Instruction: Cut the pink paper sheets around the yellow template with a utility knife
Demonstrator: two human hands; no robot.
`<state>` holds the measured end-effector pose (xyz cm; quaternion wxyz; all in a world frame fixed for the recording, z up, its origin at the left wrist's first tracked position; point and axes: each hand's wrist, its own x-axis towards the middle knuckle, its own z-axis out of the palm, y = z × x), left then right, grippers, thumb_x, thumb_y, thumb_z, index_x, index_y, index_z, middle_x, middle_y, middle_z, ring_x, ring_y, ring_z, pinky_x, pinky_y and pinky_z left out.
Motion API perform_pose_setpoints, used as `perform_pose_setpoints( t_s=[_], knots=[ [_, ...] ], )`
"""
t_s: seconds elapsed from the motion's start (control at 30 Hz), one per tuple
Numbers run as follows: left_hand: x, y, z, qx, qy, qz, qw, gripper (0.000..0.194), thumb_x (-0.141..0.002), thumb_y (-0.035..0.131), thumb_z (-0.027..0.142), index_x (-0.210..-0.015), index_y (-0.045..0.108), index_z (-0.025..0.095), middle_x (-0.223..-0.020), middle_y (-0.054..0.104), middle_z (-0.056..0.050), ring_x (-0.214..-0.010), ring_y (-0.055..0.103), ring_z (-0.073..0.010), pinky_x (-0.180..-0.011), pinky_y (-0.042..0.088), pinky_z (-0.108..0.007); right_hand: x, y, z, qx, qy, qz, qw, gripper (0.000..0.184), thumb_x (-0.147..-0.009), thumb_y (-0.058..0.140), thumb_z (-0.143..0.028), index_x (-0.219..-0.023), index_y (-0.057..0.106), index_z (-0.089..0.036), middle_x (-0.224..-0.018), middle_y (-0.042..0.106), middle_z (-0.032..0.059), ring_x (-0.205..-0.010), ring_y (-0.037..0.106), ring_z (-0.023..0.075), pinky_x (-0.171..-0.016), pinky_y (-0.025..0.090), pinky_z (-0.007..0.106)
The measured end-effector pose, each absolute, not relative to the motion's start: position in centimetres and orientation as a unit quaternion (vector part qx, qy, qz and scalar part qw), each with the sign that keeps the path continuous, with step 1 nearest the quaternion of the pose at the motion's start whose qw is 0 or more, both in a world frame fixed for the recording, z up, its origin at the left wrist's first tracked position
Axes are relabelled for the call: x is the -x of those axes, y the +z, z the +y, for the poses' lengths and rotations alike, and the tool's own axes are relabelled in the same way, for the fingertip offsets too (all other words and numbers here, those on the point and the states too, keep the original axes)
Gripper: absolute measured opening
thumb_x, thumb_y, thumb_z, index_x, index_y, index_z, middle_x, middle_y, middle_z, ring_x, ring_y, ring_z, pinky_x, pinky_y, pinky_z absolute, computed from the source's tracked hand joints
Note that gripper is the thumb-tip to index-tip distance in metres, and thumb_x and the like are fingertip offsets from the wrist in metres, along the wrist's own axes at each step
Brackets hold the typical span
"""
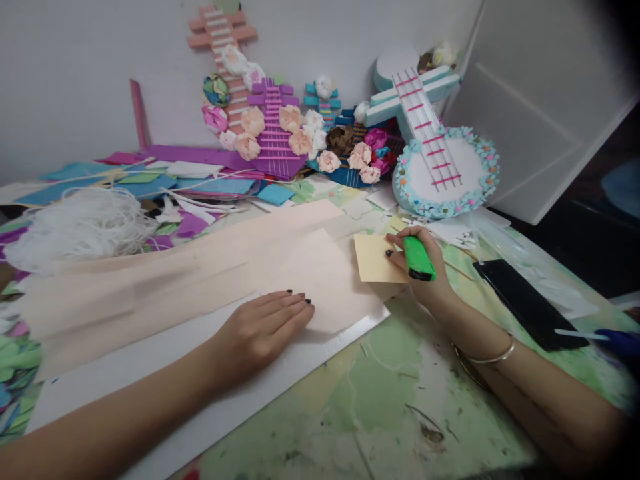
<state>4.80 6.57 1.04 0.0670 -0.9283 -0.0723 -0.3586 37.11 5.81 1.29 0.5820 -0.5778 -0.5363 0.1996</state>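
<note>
My left hand lies flat with its fingers stretched out on a sheet of peach paper. Beneath that paper, a white board shows along the near side. My right hand is closed round a chunky bright green tool with a black end, which looks like a box cutter; no blade shows. The thumb and fingers of the same hand also pinch a small square of yellow paper, whose lower left part overhangs the peach sheet's right end.
Decorated paper guitars, one purple and one white and light blue, lean along the wall. White string is heaped at left near coloured paper sheets. A black phone lies on the green patterned table at right.
</note>
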Motion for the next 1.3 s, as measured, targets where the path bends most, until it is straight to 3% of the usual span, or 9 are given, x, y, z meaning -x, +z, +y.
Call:
perform_pose_setpoints(
  t_s=[0.47,0.73,0.93,1.13,1.3],
  knots=[
    [-4.5,1.2,6.8,0.927,-0.365,-0.065,0.063,0.031,-0.095,0.047,0.002,-0.124,0.058,0.006,-0.108,0.072,-0.016,-0.115,0.064,-0.0258,-0.096,0.057,-0.045,-36.7,2.0,5.6,0.579,0.234,-0.501,0.599,0.035,-0.067,0.074,-0.024,-0.092,0.050,-0.026,-0.100,0.063,0.0038,-0.103,0.066,0.0288,-0.080,0.052,0.039],
    [-4.2,1.7,6.5,0.917,-0.385,-0.087,0.050,0.043,-0.097,0.047,0.004,-0.139,0.046,0.011,-0.114,0.071,-0.015,-0.119,0.061,-0.0239,-0.097,0.056,-0.046,-37.3,1.8,5.8,0.573,0.256,-0.480,0.614,0.036,-0.066,0.075,-0.022,-0.093,0.051,-0.027,-0.099,0.067,0.0035,-0.112,0.064,0.0288,-0.084,0.052,0.039],
    [-4.3,1.7,6.6,0.908,-0.406,-0.082,0.060,0.036,-0.096,0.050,0.004,-0.131,0.054,0.008,-0.112,0.071,-0.014,-0.117,0.063,-0.0234,-0.096,0.056,-0.043,-37.4,2.0,6.0,0.561,0.305,-0.444,0.628,0.042,-0.061,0.078,-0.020,-0.092,0.051,-0.027,-0.093,0.069,0.0023,-0.116,0.063,0.0290,-0.082,0.052,0.037],
    [-5.0,1.7,7.0,0.913,-0.394,-0.071,0.079,0.021,-0.092,0.055,0.004,-0.111,0.063,0.004,-0.100,0.073,-0.016,-0.105,0.069,-0.0264,-0.090,0.059,-0.042,-37.0,2.2,5.7,0.569,0.322,-0.472,0.592,0.038,-0.064,0.078,-0.023,-0.092,0.052,-0.028,-0.095,0.071,0.0030,-0.118,0.063,0.0303,-0.077,0.053,0.036],
    [-5.4,1.7,6.8,0.928,-0.358,-0.071,0.083,0.020,-0.094,0.051,0.010,-0.108,0.063,0.003,-0.099,0.073,-0.017,-0.099,0.071,-0.0276,-0.086,0.061,-0.043,-36.7,2.7,5.5,0.559,0.320,-0.476,0.599,0.039,-0.065,0.080,-0.026,-0.092,0.053,-0.027,-0.093,0.072,0.0029,-0.115,0.065,0.0304,-0.080,0.053,0.039]
  ],
)
